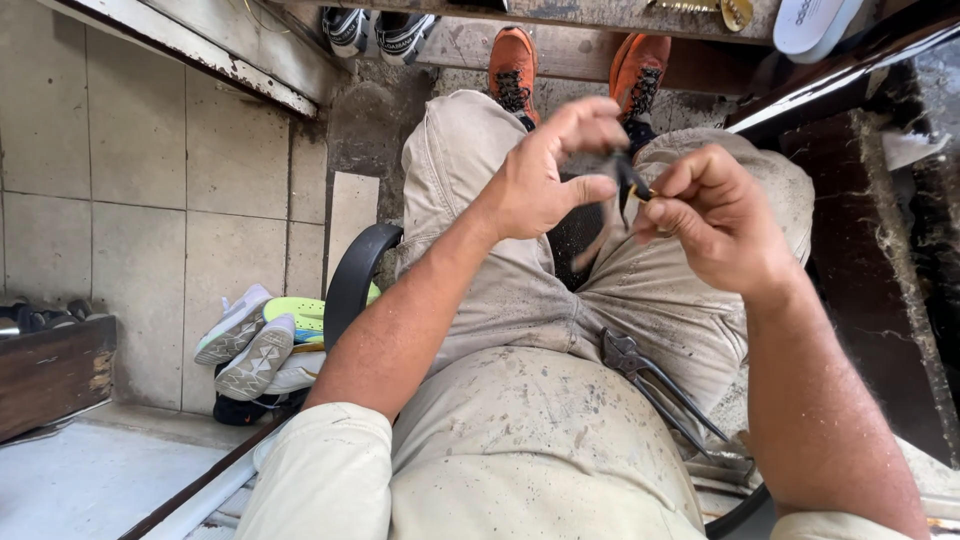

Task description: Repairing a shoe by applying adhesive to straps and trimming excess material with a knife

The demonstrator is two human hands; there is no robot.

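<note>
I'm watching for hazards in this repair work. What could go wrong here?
The small dark tool is pinched between the right hand and left hand; a slip might jab a finger. The pliers lie loose on the lap and could slide off.

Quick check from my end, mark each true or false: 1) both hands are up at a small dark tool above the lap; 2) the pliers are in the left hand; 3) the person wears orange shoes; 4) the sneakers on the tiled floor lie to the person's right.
1) True. The left hand and right hand meet at a small dark tool above the lap.
2) False. The pliers rest on the person's lap, with neither hand on them.
3) True. Orange shoes show past the knees.
4) False. The sneakers lie on the tiled floor to the person's left, beside the black chair arm.
</note>
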